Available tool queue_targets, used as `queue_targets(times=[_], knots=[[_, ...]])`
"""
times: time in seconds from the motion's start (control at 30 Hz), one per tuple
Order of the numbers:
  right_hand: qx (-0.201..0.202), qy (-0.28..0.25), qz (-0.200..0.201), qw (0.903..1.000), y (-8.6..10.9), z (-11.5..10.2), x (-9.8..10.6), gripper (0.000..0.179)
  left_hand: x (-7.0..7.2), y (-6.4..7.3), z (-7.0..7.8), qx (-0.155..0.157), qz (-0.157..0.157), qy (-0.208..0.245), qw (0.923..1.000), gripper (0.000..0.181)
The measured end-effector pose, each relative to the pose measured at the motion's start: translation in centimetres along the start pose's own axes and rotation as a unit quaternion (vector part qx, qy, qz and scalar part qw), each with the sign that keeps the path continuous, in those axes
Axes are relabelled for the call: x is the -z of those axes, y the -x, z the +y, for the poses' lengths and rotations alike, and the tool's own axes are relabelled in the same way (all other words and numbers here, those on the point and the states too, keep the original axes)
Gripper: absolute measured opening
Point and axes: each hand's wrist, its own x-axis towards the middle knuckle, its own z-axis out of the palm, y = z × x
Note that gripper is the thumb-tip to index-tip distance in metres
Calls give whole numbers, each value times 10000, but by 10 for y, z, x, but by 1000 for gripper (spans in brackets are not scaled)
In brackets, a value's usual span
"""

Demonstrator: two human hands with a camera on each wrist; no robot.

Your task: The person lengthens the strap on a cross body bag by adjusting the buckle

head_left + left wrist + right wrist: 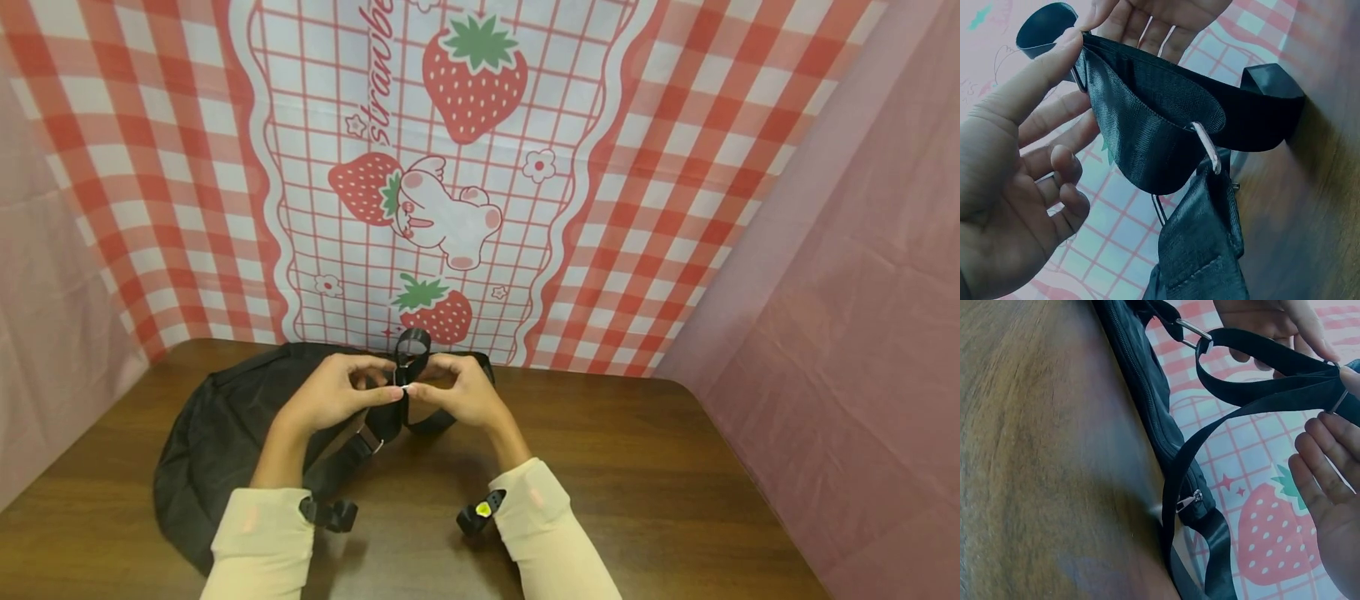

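A black bag [232, 442] lies on the left of the table, its webbing strap [1141, 137] lifted between the hands. The left hand [330, 392] pinches the strap with its thumb at a metal slider buckle [1339, 402]. From the other side the right hand [468, 392] pinches the same spot, the thumbs nearly meeting. Above the fingers a strap loop [413, 342] sticks up. Below, the strap doubles through a metal ring [1207, 147] joined to the bag's short strap. In the right wrist view the bag's zipper [1132, 369] runs to a metal pull [1186, 501].
The brown wooden table [637, 500] extends to the right. A strawberry-print checked cloth [480, 208] hangs behind it, with pink cloth [862, 333] at the sides. Black bands [330, 514] with small devices sit at both sleeve cuffs.
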Motion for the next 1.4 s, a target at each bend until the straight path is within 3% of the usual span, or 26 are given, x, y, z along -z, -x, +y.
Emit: queue_targets(times=[0.33,1.0,1.4], knots=[[41,153,-191,9997,-1,5,3,17,-1,2,3,-142,129,-35,9998,52],[-439,990,-821,9907,-1,-6,12,18,-1,3,-1,-27,359,28,9993,51],[-187,1502,-1293,9800,-5,-11,8,11,0,3,0,-80,383,66,9992,50]])
